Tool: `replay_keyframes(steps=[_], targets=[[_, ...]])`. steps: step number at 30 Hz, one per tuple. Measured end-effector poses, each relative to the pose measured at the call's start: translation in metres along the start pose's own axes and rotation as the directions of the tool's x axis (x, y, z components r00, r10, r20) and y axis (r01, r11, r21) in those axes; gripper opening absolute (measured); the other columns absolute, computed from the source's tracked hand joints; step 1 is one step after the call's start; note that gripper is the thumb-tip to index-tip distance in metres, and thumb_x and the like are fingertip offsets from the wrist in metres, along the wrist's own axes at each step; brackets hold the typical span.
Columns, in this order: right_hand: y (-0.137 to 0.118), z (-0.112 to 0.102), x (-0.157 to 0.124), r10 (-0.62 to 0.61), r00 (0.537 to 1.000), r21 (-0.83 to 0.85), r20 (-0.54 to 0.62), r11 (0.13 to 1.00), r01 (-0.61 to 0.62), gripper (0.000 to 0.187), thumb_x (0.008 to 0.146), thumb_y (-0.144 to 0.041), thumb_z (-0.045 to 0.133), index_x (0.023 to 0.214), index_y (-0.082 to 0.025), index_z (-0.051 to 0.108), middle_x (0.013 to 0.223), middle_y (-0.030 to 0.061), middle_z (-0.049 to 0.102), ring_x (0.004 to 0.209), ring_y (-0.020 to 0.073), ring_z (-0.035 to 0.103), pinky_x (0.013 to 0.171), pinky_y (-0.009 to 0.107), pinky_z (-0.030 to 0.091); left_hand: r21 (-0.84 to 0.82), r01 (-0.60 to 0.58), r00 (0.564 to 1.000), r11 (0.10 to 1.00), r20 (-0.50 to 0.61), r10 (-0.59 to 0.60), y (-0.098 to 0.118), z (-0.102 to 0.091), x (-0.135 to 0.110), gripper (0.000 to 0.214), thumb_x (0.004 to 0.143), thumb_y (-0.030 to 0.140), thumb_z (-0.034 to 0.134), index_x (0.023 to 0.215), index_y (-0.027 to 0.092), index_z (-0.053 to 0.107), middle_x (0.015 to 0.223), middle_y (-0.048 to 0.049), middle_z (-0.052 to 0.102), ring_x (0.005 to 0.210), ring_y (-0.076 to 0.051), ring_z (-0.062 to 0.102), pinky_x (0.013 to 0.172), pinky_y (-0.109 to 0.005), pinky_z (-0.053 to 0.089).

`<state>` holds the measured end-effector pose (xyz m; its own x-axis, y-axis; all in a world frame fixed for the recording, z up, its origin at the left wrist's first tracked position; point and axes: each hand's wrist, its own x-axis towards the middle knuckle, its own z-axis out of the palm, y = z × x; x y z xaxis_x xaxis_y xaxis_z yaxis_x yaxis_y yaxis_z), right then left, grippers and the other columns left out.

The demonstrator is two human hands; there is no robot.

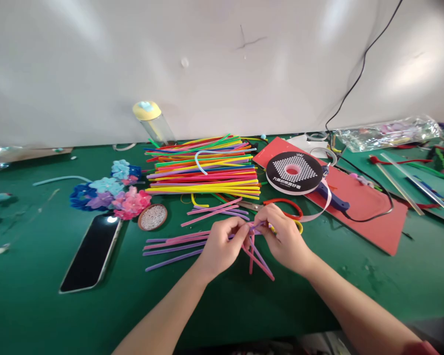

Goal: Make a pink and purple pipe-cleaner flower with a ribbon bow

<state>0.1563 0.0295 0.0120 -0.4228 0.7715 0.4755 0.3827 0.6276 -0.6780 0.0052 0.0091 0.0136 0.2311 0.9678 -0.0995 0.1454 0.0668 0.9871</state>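
Observation:
My left hand [222,249] is closed in a pinch around pink and purple pipe cleaners [261,265], whose ends stick out below the fingers. Close beside it, the fingers of my right hand [286,241] pinch a purple pipe cleaner [257,226] where the strands meet. More purple and pink pipe cleaners [175,250] lie on the table to the left, some passing behind my left hand. A shorter group of pink and purple ones [214,212] lies just beyond. Red-handled scissors [298,209] rest behind my right hand, with a yellow handle [299,227] partly hidden by it.
Behind lies a multicoloured pipe cleaner pile [203,172]. A ribbon spool [294,172], a blue-handled corded tool [335,198] and red boards [373,217] sit right. Left are fabric-like flowers [109,187], a bead dish [153,217], a phone [91,254] and a yellow-lidded container [153,121].

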Motion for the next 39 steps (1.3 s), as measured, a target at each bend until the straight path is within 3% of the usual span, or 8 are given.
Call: replay_keyframes(steps=[9,13,16,20,22,25,33,39], targets=[[0.007,0.001,-0.001,-0.356,0.933,-0.137,0.044,0.923,0.359,0.023,0.081,0.000,0.040,0.084,-0.019,0.052,0.076,0.0050,0.059,0.077,0.0171,0.046,0.068,0.031,0.046,-0.548,0.403,0.913,0.733,0.298,-0.279,-0.002,0.000,0.005,0.023,0.068,0.028,0.061,0.054,0.012,0.053,0.041,0.0033,0.042,0.038,-0.007,0.040,0.041,-0.021,0.028],[0.007,0.000,0.000,-0.311,0.950,-0.175,0.026,0.934,0.311,0.021,0.080,-0.001,0.041,0.083,-0.018,0.053,0.076,0.0056,0.057,0.076,0.0168,0.047,0.068,0.031,0.045,-0.342,0.246,0.968,0.907,0.137,-0.211,0.000,-0.001,0.003,0.025,0.076,0.028,0.051,0.056,0.014,0.049,0.045,0.0031,0.044,0.042,-0.008,0.042,0.045,-0.022,0.033],[0.004,-0.002,0.001,-0.094,0.995,-0.098,0.021,0.991,0.096,0.011,0.079,-0.009,0.050,0.086,-0.017,0.053,0.083,0.0066,0.057,0.082,0.0178,0.050,0.070,0.032,0.046,0.116,-0.061,0.991,0.991,-0.109,0.074,-0.001,0.000,0.001,0.022,0.082,0.023,0.045,0.061,0.016,0.048,0.053,0.0015,0.049,0.050,-0.010,0.048,0.050,-0.022,0.038],[0.003,-0.003,0.000,0.233,0.969,0.050,0.082,0.970,-0.238,0.020,0.078,-0.023,0.056,0.097,-0.019,0.053,0.091,0.0060,0.060,0.080,0.0170,0.055,0.066,0.030,0.048,0.722,-0.392,0.739,0.571,-0.123,0.662,-0.012,0.001,-0.001,0.010,0.080,0.009,0.047,0.072,0.015,0.052,0.064,-0.0029,0.058,0.061,-0.014,0.054,0.059,-0.026,0.043],[0.005,-0.001,0.000,0.351,0.932,0.104,0.094,0.927,-0.360,0.014,0.078,-0.024,0.054,0.092,-0.019,0.055,0.088,0.0044,0.061,0.073,0.0151,0.057,0.062,0.028,0.048,0.819,-0.443,0.627,0.364,-0.007,0.779,-0.017,0.002,0.000,0.008,0.078,0.007,0.050,0.079,0.013,0.053,0.066,-0.0044,0.060,0.064,-0.015,0.055,0.063,-0.029,0.044],[0.006,0.001,0.000,0.429,0.896,0.116,0.112,0.890,-0.440,0.005,0.077,-0.020,0.053,0.080,-0.019,0.057,0.079,0.0023,0.062,0.067,0.0137,0.057,0.060,0.026,0.047,0.855,-0.460,0.584,0.241,0.087,0.807,-0.021,0.002,0.002,0.011,0.076,0.006,0.053,0.085,0.012,0.053,0.066,-0.0051,0.060,0.066,-0.016,0.056,0.064,-0.030,0.045],[0.003,-0.001,0.001,0.263,0.964,0.068,0.037,0.962,-0.265,0.013,0.075,-0.005,0.052,0.073,-0.018,0.054,0.066,-0.0016,0.057,0.060,0.0099,0.051,0.056,0.021,0.041,0.819,-0.473,0.619,0.323,0.049,0.784,-0.019,0.003,0.001,0.007,0.076,0.005,0.052,0.077,0.013,0.053,0.063,-0.0044,0.060,0.062,-0.015,0.055,0.061,-0.029,0.044],[0.003,-0.002,-0.001,0.086,0.996,0.070,-0.017,0.994,-0.085,0.017,0.077,-0.001,0.048,0.074,-0.017,0.052,0.069,0.0004,0.054,0.067,0.0113,0.048,0.058,0.022,0.040,0.511,-0.342,0.885,0.789,-0.106,0.453,-0.007,0.003,-0.005,0.017,0.082,0.015,0.046,0.065,0.015,0.051,0.059,-0.0021,0.057,0.057,-0.012,0.053,0.056,-0.024,0.042]])
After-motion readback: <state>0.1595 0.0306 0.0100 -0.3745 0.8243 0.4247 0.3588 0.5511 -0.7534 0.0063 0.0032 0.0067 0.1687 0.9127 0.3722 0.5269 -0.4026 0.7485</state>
